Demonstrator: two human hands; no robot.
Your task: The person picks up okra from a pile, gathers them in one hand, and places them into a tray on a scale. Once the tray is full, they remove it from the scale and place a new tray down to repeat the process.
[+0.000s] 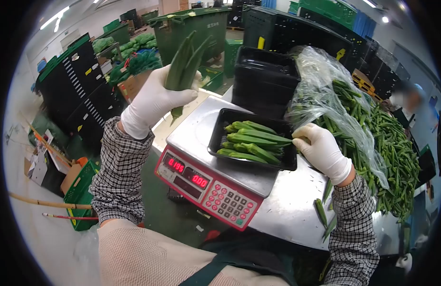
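Raised at the upper left, my left hand (156, 97) in a white glove is closed around several long green okra pods (183, 66). A black plastic tray (253, 164) rests on the metal pan of a red digital scale (208, 183), whose lit displays appear to read 0.195 and 0.00. Several okra pods (253, 139) lie side by side in that tray. My gloved right hand (323, 151) is at the tray's right rim, with thumb and forefinger pinched on the tip of an okra pod there.
Behind the scale stands a stack of black trays (265, 81). A large okra heap (392, 152), partly under clear plastic film (320, 86), covers the right side of the metal table (292, 209). Loose pods (320, 212) lie near its front edge. Another person (408, 107) is at far right.
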